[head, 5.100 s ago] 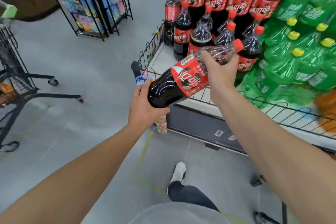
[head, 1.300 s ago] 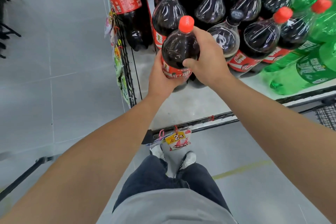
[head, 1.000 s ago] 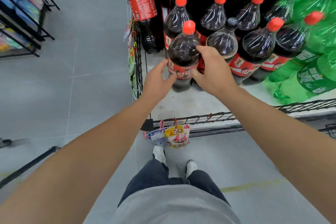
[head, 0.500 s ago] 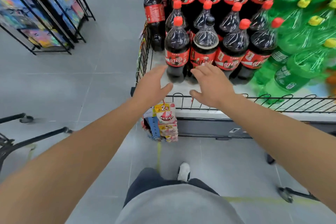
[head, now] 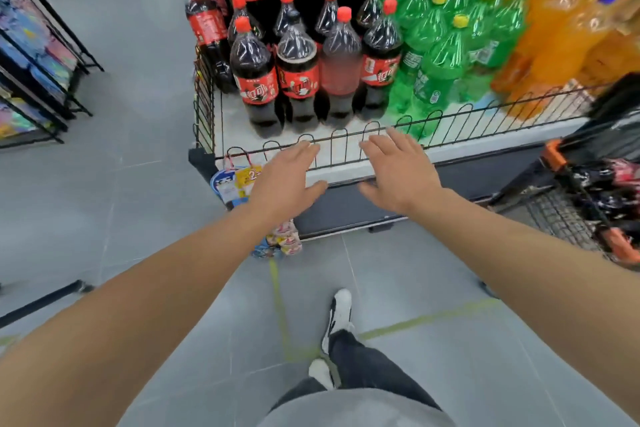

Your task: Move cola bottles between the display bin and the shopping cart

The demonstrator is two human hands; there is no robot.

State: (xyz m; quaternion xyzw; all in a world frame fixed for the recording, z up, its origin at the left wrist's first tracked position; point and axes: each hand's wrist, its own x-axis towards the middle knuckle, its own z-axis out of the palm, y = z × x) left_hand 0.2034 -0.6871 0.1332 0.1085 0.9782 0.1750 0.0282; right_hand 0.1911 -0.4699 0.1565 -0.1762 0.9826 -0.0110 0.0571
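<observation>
Cola bottles [head: 255, 80] stand upright at the display bin's front left corner, just behind its wire rail [head: 450, 135]. Both hands, left hand [head: 285, 180] and right hand [head: 401, 172], hover spread and empty before the rail. Shopping cart [head: 588, 191] at the bin's right end.

Dark plastic cola bottles [head: 255, 80] with red caps and red labels stand upright in rows inside the black wire-railed display bin [head: 349, 144]; black wire-mesh shopping cart [head: 585, 184] with orange trim sits at right, contents blurred.
</observation>
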